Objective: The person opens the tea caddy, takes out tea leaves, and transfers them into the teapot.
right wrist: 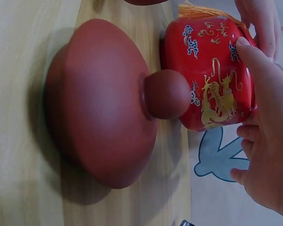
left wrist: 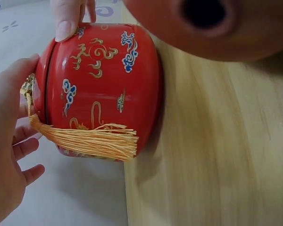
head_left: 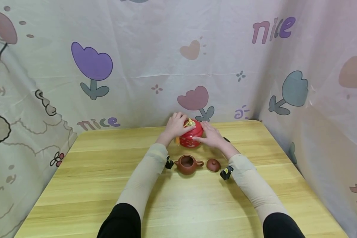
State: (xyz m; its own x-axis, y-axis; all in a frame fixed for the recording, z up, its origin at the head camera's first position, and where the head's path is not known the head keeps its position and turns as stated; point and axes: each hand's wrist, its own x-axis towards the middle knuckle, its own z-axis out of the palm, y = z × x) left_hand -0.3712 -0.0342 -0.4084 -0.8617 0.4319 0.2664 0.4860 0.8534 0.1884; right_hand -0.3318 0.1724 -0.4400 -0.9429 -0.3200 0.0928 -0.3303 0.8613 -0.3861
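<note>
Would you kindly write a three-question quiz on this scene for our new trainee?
1. Which hand is at the gold knob of the red lidded jar?
2. True or false: the clay teapot is covered.
3. What colour is the jar's tassel: A green, B orange or C blue?

Key: 1. The left hand. 2. False; the teapot's lid lies beside it on the wooden table. 3. B.
</note>
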